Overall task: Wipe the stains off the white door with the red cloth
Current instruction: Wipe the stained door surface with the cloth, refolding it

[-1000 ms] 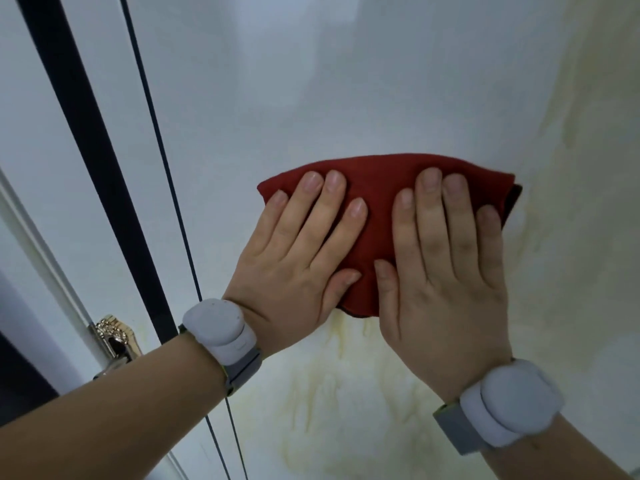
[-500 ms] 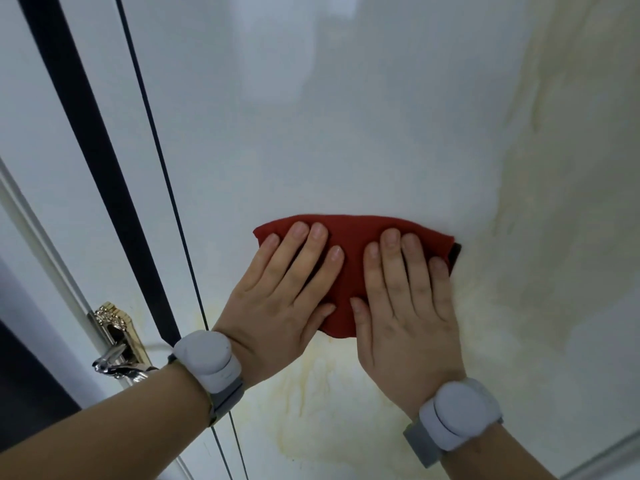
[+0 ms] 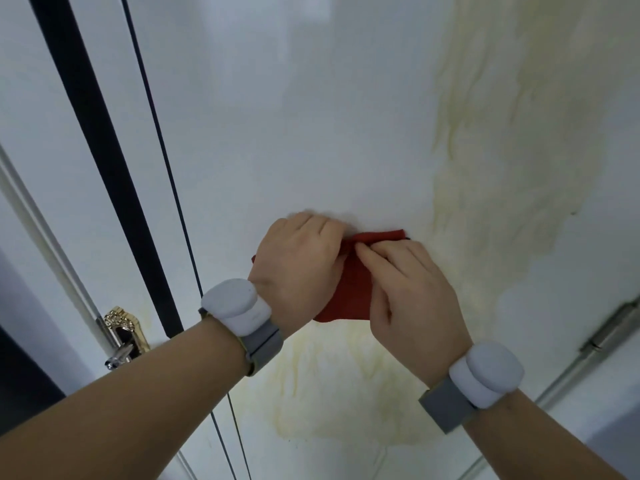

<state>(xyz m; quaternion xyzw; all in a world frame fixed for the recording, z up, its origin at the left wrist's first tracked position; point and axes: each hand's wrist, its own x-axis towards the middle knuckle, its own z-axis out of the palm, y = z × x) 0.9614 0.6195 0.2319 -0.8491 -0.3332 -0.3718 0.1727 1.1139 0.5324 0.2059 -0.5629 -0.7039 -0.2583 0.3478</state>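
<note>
- Reference point: the gold handle plate (image 3: 126, 327) at the left side of the white door (image 3: 277, 133), with a silver lever (image 3: 117, 356) at its lower end. Every position below is read from this plate.
- The red cloth (image 3: 349, 289) lies up and to the right of the plate, well apart from it, against the door face. It is bunched rather than spread. A folded top edge and a flat lower flap show between my hands.
- My left hand (image 3: 298, 268) is on the part of the cloth nearer the plate. The fingers are curled and closed over its upper part, knuckles toward the camera. The fingertips are hidden.
- My right hand (image 3: 412, 292) is on the part farther from the plate. Thumb and forefinger pinch the top fold.
- I wear a white-and-grey left band (image 3: 239, 306) and right band (image 3: 485, 370), one on each wrist.
- The lower stain (image 3: 346, 393) is a yellowish, streaked patch right of the plate and lower. It begins just under the cloth's bottom edge.
- The upper stain (image 3: 502, 168) is larger, far right of the plate and well above it, and runs up out of view.
- A black strip (image 3: 104, 150) runs up the door just right of the plate, with a thin dark line (image 3: 162, 150) beside it on the far side.
- A grey hinge (image 3: 616, 327) sits far right of the plate, at about the same height.
</note>
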